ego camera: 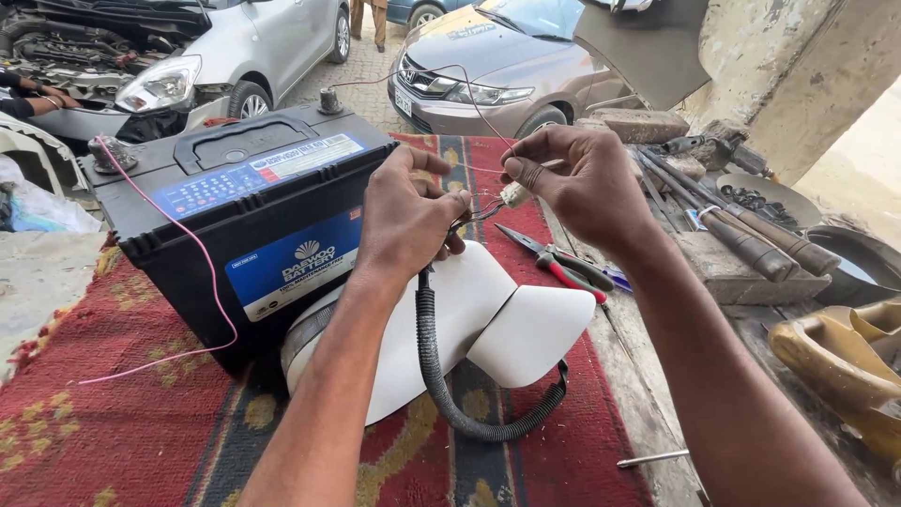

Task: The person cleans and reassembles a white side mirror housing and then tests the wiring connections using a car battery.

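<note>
A black car battery (235, 202) stands on a red patterned rug (113, 413). Against its front leans a white car side mirror (488, 324) with a black ribbed cable (436, 376) looping out of it. My left hand (405, 211) pinches the bare wire ends of that cable. My right hand (577, 178) holds a small pale connector (514, 194) and a thin pink wire (474, 103) close to those ends. A second pink wire (202, 258) runs from the battery's left terminal down over the rug.
Red-handled pliers (563, 268) lie on the rug to the right. Hammers and long tools (741, 230) rest on a stone block, with a metal bowl (770, 197) behind. Two cars (497, 66) are parked beyond; another person's hands (38, 94) work under a raised bonnet at far left.
</note>
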